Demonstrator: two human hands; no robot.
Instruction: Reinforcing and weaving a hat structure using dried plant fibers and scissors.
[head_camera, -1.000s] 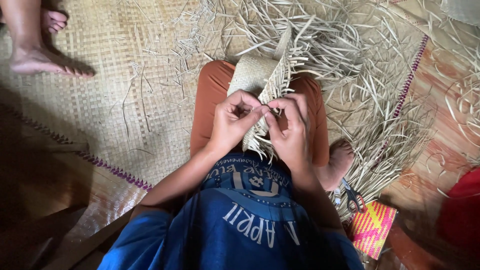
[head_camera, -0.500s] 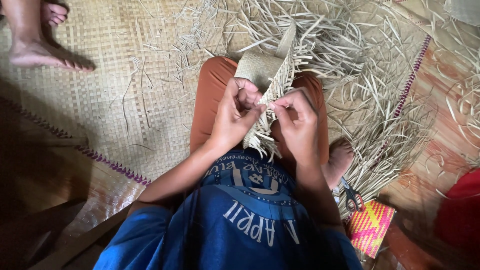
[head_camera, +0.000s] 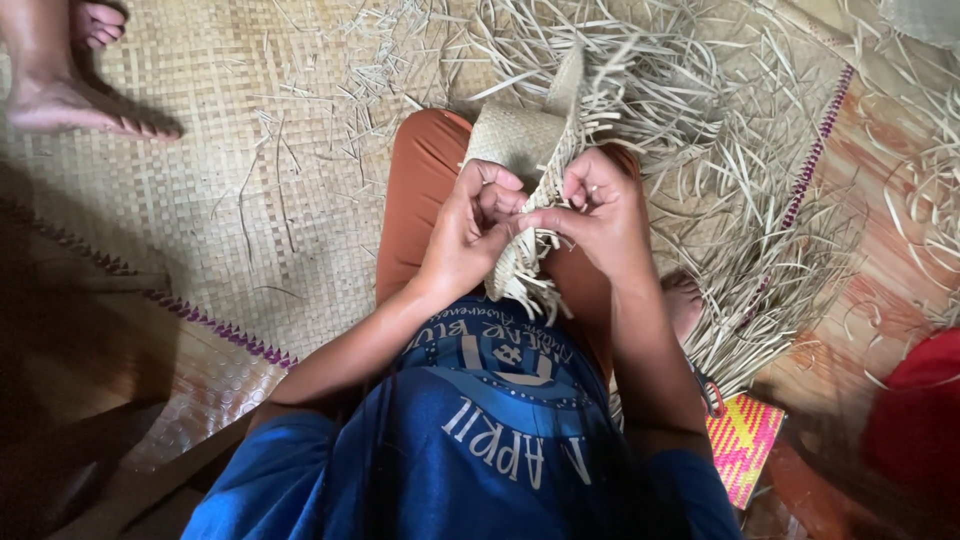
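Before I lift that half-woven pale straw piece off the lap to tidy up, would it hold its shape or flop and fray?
The half-woven pale straw piece looks thin and probably light. Its woven panel stands up between the left hand and right hand, so likely fairly stiff. The loose strip ends hang free and would probably flop or snag.

The left hand (head_camera: 468, 232) and right hand (head_camera: 598, 210) cover the woven piece's (head_camera: 520, 140) working edge, hiding the pinched strands. Right of them, the red object (head_camera: 915, 420) runs off frame, blurred.
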